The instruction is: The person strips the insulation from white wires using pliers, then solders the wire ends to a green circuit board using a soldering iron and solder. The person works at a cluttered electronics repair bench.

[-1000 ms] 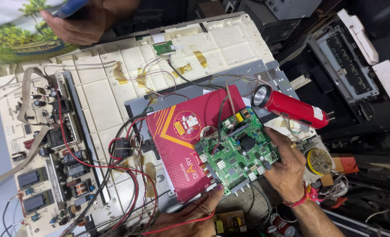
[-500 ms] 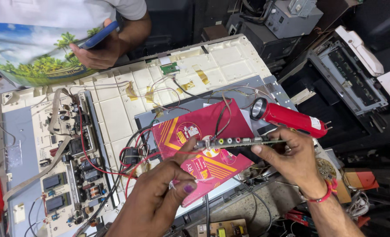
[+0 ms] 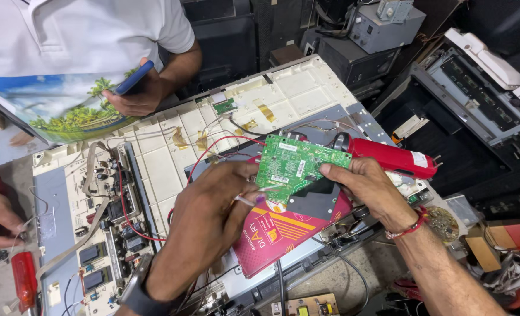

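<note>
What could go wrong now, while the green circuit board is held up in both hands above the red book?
1. The green circuit board is held only at its edges by the left hand and right hand; it might slip and fall onto the red book.
2. Bare fingers touch the board, so static or grease may harm its parts.
3. Red wires lie loose just beside it; a hand could snag them.
</note>
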